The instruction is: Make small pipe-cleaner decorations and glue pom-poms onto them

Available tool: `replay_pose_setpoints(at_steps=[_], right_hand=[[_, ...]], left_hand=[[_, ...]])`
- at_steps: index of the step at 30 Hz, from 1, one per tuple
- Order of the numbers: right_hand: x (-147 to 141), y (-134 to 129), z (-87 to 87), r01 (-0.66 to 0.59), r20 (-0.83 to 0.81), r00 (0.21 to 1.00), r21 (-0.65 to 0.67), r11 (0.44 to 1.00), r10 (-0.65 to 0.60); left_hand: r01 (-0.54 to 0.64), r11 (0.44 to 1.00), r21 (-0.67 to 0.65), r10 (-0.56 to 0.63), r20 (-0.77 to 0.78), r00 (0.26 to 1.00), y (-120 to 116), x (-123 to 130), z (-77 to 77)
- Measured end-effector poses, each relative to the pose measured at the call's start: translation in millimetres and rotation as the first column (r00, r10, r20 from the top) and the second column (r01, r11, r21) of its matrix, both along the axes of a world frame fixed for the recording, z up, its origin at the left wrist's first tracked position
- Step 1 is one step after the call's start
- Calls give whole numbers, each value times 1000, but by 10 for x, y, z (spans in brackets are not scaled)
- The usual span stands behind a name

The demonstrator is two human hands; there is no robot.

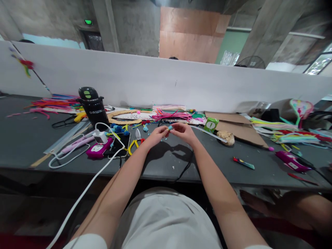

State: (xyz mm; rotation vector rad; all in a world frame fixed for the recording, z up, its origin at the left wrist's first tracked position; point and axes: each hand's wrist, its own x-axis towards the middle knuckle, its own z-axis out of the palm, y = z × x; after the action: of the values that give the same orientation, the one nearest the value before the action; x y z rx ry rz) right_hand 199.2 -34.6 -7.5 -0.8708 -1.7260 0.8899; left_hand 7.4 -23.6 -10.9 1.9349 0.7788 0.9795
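My left hand (158, 135) and my right hand (185, 132) meet above the middle of the grey table. Between their fingertips is a small light-blue piece (170, 127), which looks like bent pipe cleaner; both hands pinch it. Part of it is hidden by the fingers. Left of my left hand lie pliers with yellow and red handles (133, 144). Beyond the hands, a bundle of pink pipe cleaners (172, 114) rests near the white partition. Small blue fuzzy pieces (145, 128) lie close to the pliers.
A black tumbler (96, 112), phone (121, 147), purple box (98, 148) and white cable (101, 170) stand or lie at left. To the right are a green box (211, 125), a stone-like lump (226, 137), cardboard (242, 133) and a cutter (243, 163). Another person's leg (298, 209) shows at lower right.
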Motion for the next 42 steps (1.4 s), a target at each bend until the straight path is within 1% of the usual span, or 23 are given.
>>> replay_pose_setpoints(at_steps=[5,9,14,19,24,30,36,42], right_hand=[[-63,-29,-4,41,0,999,25,999,-41],[-76,-43,-2,74,6,997,56,996,-75],[-72,-38,-20,103,30,994,73,992,-106],[-81,-67,8,112,15,993,126,986,-115],[-94,-92,27,134,39,989,118,984,-139],[-95,-99,26,151,29,987,153,977,-157],[-105,-115,50,160,26,985,215,963,-170],[-131,-114,43,163,17,985,248,955,-172]], left_hand=[[15,1000,-2,-15,27,1000,-6,5,-14],[17,1000,-19,-17,-2,1000,8,18,-36],[21,1000,-22,-21,-6,1000,-17,19,-3],[64,998,-10,-64,12,998,4,0,-17],[68,997,-37,-68,10,998,17,-2,-38],[124,989,-78,-119,73,990,2,-6,-21],[158,978,-133,-138,151,979,26,-4,-70],[184,967,-174,-147,207,967,38,-1,-97]])
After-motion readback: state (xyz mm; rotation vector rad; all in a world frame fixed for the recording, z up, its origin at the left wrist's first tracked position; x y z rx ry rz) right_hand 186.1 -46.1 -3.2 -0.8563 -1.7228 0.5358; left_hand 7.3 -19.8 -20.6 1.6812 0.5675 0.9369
